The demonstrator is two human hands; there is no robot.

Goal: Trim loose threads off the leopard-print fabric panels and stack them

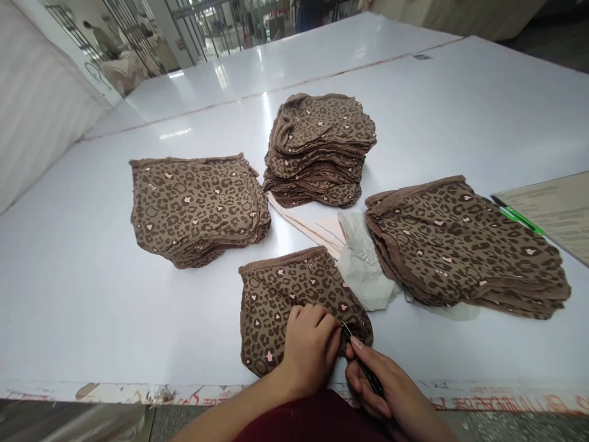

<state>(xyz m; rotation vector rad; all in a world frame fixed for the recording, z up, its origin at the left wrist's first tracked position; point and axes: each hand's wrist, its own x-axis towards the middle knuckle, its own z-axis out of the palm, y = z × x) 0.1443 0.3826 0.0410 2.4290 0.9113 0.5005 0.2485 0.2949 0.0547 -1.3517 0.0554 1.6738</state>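
A brown leopard-print fabric piece (267, 307) with small pink spots lies flat near the table's front edge. My left hand (310, 344) rests on its lower right part, fingers curled and closed on the cloth. My right hand (381, 380) grips a slim black tool with a thin pointed tip (368, 371). The tip meets the fabric's right side, just beside my left fingers, where the cloth is bunched. Whether the tool is tweezers or a seam ripper I cannot tell.
Stacks of the same print lie at left (197, 202), at the back (322, 135) and at right (464, 245). Crumpled grey paper (365, 270) and pale pink strips (304, 227) lie between them. A green pen (519, 218) and a printed sheet (552, 209) are at far right.
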